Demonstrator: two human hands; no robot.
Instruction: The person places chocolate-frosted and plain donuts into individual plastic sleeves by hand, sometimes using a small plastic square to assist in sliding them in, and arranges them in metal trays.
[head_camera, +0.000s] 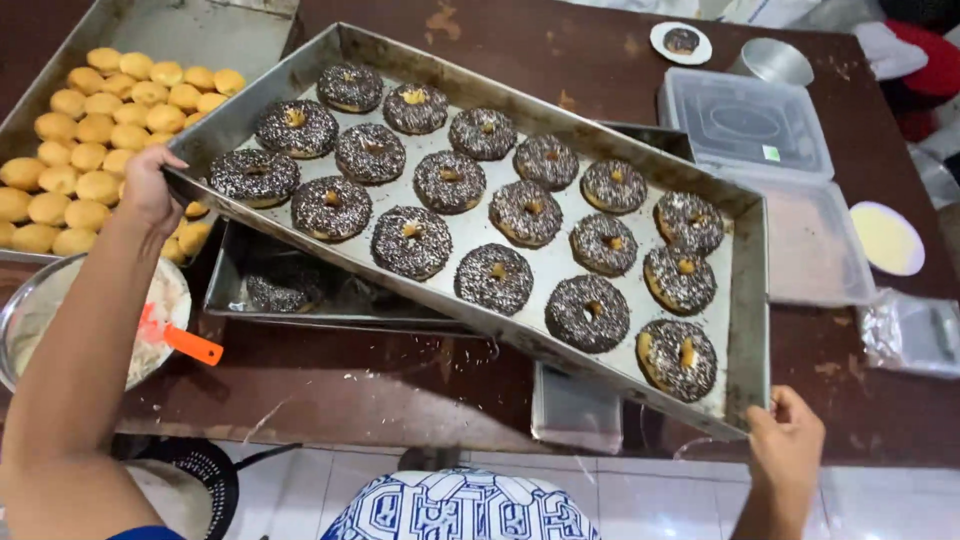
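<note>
I have the big metal tray (745, 300) gripped at both ends and lifted clear of the tabletop (400, 390), tilted so its long side runs from about ten o'clock down to four o'clock across my view. My left hand (150, 190) is clamped on the tray's corner at nine o'clock, fingers wrapped over the rim, and my right hand (785, 445) is closed on the opposite corner at five o'clock, thumb on top of the edge. Inside the tray sit rows of chocolate doughnuts (525, 212), dark glazed and dusted with pale sprinkles, lying flat and close together without stacking. Under the tray, partly hidden, is a second, darker tray (225, 290) resting on the tabletop with one chocolate doughnut (280, 292) visible in it. At ten o'clock, beyond my left hand, another tray (150, 25) holds plain golden doughnuts (90, 130) packed tightly. At eight o'clock a metal bowl (20, 320) of pale mixture holds a spatula with an orange handle (190, 345). At two o'clock a clear plastic lidded box (745, 125) stands on the tabletop, with a round metal cup (770, 60) and a small white dish (680, 42) carrying a single doughnut just beyond it. At three o'clock lies a round pale yellow lid (888, 238).
</note>
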